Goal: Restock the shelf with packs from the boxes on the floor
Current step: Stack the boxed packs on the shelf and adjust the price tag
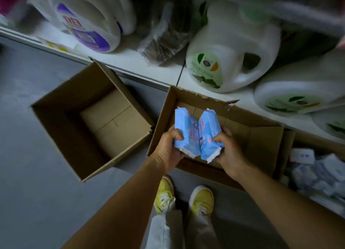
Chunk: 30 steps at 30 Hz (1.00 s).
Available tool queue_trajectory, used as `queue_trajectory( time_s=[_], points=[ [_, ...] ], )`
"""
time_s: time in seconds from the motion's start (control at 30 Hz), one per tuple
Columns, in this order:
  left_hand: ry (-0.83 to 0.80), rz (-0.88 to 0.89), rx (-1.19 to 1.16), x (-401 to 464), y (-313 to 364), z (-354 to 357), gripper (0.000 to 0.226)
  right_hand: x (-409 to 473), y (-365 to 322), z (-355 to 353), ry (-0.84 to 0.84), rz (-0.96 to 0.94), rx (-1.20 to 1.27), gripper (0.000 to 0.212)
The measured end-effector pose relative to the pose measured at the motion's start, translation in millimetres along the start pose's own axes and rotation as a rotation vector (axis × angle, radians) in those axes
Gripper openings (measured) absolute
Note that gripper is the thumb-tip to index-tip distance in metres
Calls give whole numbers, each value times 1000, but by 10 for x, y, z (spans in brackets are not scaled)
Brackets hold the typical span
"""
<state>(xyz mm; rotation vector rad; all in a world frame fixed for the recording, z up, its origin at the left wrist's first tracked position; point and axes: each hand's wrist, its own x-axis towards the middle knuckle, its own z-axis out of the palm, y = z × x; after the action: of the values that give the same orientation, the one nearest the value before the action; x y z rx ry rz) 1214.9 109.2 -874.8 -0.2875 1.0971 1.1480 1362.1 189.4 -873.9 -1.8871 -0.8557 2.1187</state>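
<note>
Two light blue packs are held side by side above the middle cardboard box (261, 136). My left hand (168, 148) grips the left blue pack (185, 131) at its lower end. The right blue pack (208, 129) is gripped by my right hand (229, 149) in the same way. Inside the middle box only bare cardboard shows around the packs. The white bottom shelf (164, 69) runs across the top of the view, just beyond the boxes.
An empty open box (56, 121) stands on the grey floor at the left. A third box (317, 170) at the right holds several white and blue packs. Large white detergent jugs (231, 49) and a plastic-wrapped bundle (164, 41) stand on the shelf. My yellow shoes (164, 194) are below.
</note>
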Motion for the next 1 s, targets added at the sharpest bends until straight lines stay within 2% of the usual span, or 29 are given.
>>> queue_trajectory(
  time_s=[0.1, 0.17, 0.27, 0.33, 0.47, 0.53, 0.63, 0.73, 0.77, 0.83, 0.93, 1.0],
  points=[
    [-34, 31, 4, -436, 246, 124, 102, -397, -366, 157, -57, -40, -1, 54],
    [-71, 46, -18, -742, 410, 160, 110, -672, -577, 254, -110, -66, -5, 46],
    [-120, 36, -49, -1244, 622, 228, 116, -1101, -848, 395, -207, -88, -9, 47],
    [-68, 46, -27, -1571, 749, 324, 108, -1399, -1021, 486, -270, -91, -2, 49],
    [18, 115, -86, -2204, 991, 519, 77, -2004, -1409, 665, -334, -60, 46, 45],
    [3, 149, -152, -2492, 1119, 622, 69, -2263, -1616, 716, -353, -47, 31, 56],
    [-29, 234, -180, -2947, 1272, 833, 57, -2708, -1948, 813, -358, -75, -121, 76],
    [-104, 311, -195, -3382, 1402, 1046, 29, -3134, -2214, 901, -434, -131, -166, 66],
    [-114, 337, -190, -3521, 1452, 1112, 28, -3288, -2303, 932, -475, -169, -182, 59],
    [-124, 396, -189, -3789, 1545, 1229, 44, -3587, -2453, 976, -506, -280, -247, 50],
    [-124, 494, -177, -4146, 1655, 1396, 74, -3969, -2613, 997, -420, -391, -282, 62],
    [-135, 556, -195, -4390, 1715, 1533, 80, -4235, -2724, 986, -390, -451, -251, 50]
  ],
)
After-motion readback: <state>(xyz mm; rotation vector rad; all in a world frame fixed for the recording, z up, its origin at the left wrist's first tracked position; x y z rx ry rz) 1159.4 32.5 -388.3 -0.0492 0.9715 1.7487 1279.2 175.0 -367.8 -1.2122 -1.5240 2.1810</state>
